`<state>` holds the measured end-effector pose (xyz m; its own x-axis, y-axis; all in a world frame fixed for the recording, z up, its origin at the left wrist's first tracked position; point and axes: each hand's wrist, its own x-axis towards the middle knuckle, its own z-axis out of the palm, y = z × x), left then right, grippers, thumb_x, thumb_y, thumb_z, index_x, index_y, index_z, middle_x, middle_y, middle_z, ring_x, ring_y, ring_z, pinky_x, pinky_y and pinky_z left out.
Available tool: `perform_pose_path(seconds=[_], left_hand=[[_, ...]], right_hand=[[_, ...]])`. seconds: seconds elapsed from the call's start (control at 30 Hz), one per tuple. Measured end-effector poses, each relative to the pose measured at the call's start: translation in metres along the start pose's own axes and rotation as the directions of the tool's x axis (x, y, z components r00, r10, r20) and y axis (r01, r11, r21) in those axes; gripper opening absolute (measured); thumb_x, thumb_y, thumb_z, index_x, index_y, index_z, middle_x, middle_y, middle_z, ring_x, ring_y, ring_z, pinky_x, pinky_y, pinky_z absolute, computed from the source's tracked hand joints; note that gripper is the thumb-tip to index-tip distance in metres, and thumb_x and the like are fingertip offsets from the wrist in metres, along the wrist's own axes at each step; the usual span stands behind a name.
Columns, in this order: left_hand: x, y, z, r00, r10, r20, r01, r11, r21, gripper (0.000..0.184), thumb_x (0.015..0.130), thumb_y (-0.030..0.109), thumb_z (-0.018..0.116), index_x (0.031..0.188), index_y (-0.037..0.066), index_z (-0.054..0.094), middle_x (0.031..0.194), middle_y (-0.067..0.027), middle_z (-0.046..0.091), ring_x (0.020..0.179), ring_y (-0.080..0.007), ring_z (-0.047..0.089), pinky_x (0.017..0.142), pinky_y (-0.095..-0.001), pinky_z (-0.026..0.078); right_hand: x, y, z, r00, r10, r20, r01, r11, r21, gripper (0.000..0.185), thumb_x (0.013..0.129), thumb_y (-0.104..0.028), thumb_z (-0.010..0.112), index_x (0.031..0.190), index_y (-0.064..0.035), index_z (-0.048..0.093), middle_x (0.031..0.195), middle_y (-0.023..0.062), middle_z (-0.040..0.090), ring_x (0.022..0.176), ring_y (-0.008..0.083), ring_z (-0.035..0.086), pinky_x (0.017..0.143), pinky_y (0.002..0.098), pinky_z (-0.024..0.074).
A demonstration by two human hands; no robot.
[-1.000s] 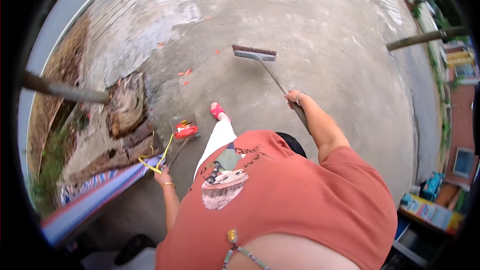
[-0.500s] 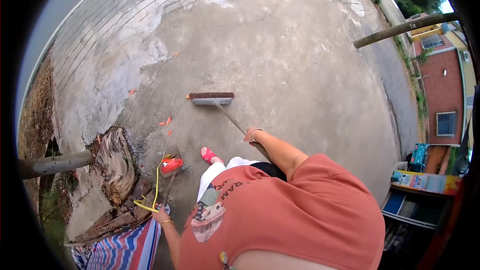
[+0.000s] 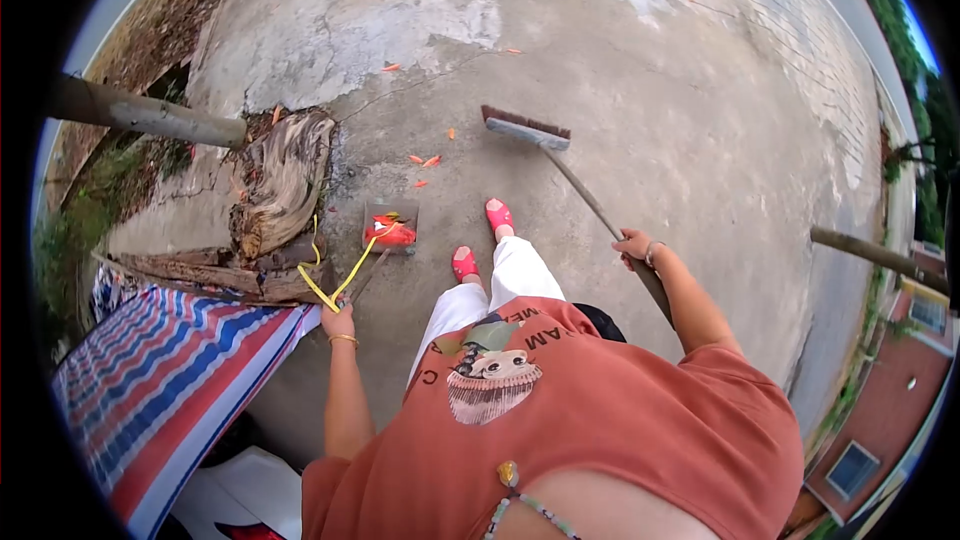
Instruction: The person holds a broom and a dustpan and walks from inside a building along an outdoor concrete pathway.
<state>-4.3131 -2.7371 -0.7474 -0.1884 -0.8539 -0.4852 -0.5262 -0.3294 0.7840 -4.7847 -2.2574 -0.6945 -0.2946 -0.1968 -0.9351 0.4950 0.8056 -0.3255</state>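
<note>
My right hand (image 3: 634, 248) is wrapped round the long handle of a push broom (image 3: 588, 198). The broom's dark bristles (image 3: 525, 125) point away from me, at or just above the concrete; I cannot tell which. Down on the left, my left hand (image 3: 338, 320) grips the dustpan's handle together with a yellow strap (image 3: 350, 275) that hangs in a loop. Near my feet is the dustpan (image 3: 407, 210), with red litter (image 3: 395, 233) inside. Small orange-red scraps (image 3: 431, 161) lie on the ground between dustpan and broom.
A weathered tree stump (image 3: 285, 180) and rough timber (image 3: 210, 275) lie to the left. Wooden poles stand left (image 3: 150, 112) and right (image 3: 870, 252). A striped tarp (image 3: 190, 360) covers the lower left, above a white vehicle part (image 3: 240, 490). More scraps (image 3: 390, 67) lie farther out.
My view has turned, so the ground and dustpan appear farther right. The broom head sits farther up and right in view, now slanted. Both shoes show now. Both hands keep their holds.
</note>
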Motion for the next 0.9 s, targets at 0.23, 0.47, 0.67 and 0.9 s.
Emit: perform_pose_path(seconds=[0.23,0.47,0.67,0.9], left_hand=[[-0.016,0.031,0.028,0.991,-0.084,-0.101,0.084,0.996,-0.004,0.022,0.07,-0.012,0.055,0.088,0.0,0.052,0.084,-0.0043,0.053,0.078,-0.0125,0.054,0.071,-0.0224,0.044],[-0.003,0.052,0.075,0.993,-0.02,-0.118,0.012,0.997,-0.073,0.026,0.07,-0.013,0.053,0.093,-0.001,0.05,0.084,-0.0043,0.053,0.079,-0.0127,0.054,0.072,-0.022,0.044],[0.01,0.041,0.059,0.986,-0.082,-0.143,0.059,0.986,-0.158,0.028,0.07,-0.014,0.053,0.095,-0.001,0.051,0.083,-0.0038,0.053,0.078,-0.0119,0.054,0.071,-0.0218,0.044],[0.002,0.048,0.055,0.981,-0.138,-0.139,0.12,0.985,-0.128,0.028,0.069,-0.015,0.052,0.092,0.0,0.051,0.081,-0.0029,0.053,0.077,-0.0119,0.054,0.07,-0.0215,0.043]], right_hand=[[0.167,-0.155,-0.1,0.972,-0.086,-0.22,0.034,0.972,-0.231,0.021,0.078,-0.018,0.059,0.084,-0.0016,0.047,0.056,0.0068,0.049,0.041,0.0173,0.049,0.035,0.0368,0.0418],[0.254,-0.286,-0.114,0.916,0.062,-0.396,-0.298,0.766,-0.57,0.018,0.076,-0.014,0.056,0.087,0.0002,0.057,0.063,0.0125,0.058,0.045,0.0216,0.055,0.042,0.0361,0.0466],[0.152,-0.249,-0.136,0.978,-0.189,-0.09,0.034,0.568,-0.822,0.033,0.077,-0.017,0.058,0.106,-0.0033,0.05,0.059,0.009,0.054,0.046,0.0179,0.053,0.04,0.0325,0.0454],[0.081,-0.248,-0.135,0.999,-0.041,0.028,0.049,0.91,-0.413,0.042,0.08,-0.022,0.058,0.119,-0.0099,0.044,0.056,0.0045,0.047,0.041,0.0133,0.047,0.036,0.0296,0.0412]])
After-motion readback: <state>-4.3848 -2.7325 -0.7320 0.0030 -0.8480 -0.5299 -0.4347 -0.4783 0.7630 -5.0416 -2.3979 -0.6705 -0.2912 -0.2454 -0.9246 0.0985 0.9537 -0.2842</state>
